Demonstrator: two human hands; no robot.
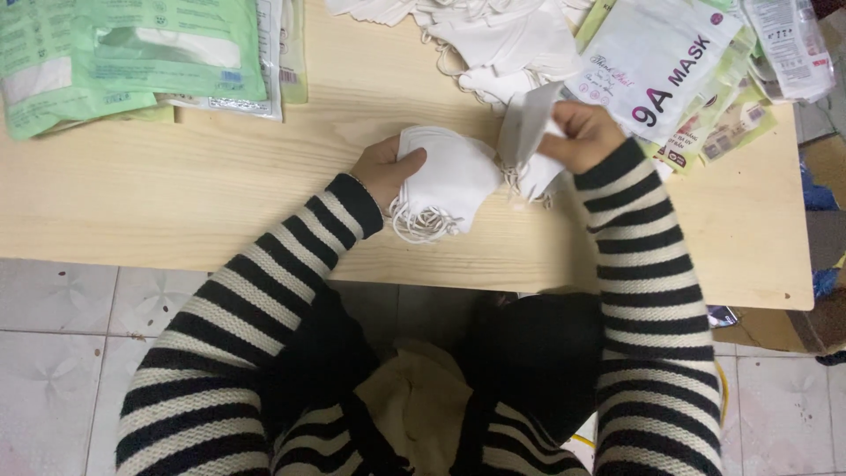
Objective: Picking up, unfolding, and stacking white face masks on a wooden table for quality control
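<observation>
My left hand [384, 167] grips a stack of folded white face masks [443, 181] just above the wooden table [176, 194], their ear loops hanging at the lower edge. My right hand [583, 135] pinches a single white mask [527, 132], held upright to the right of the stack and touching its edge. Both arms wear black-and-white striped sleeves.
A loose pile of white masks [493, 35] lies at the table's far edge. White printed mask packets [656, 62] sit at the far right, green packets [132, 48] at the far left. The table's near edge runs above my lap; tiled floor lies below.
</observation>
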